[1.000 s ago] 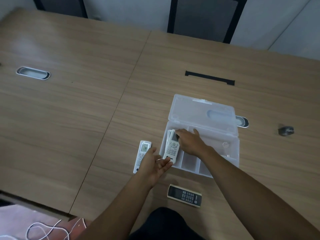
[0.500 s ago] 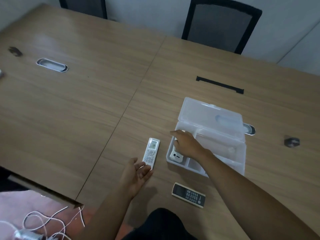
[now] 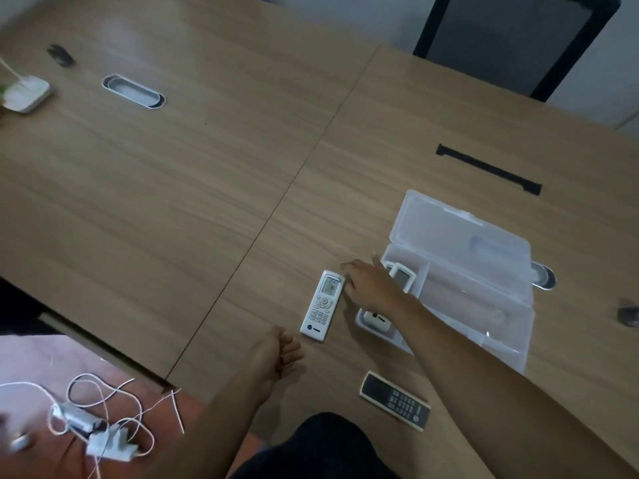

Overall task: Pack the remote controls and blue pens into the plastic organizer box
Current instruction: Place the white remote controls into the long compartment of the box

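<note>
Our right forearm hides part of the remote [image 3: 401, 278] in the box [image 3: 484, 281]. Right hand [image 3: 370, 288] spread, touching white remote [image 3: 323, 304]; left hand [image 3: 276, 354] loosely curled, empty.

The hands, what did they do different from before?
The right hand let go of the white remote in the box and moved left to the white remote on the table. The left hand pulled back, empty. The dark remote and organizer box stayed put.

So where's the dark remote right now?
Head view: the dark remote lies on the table at the near edge, in front of the box, under the right forearm.
</note>
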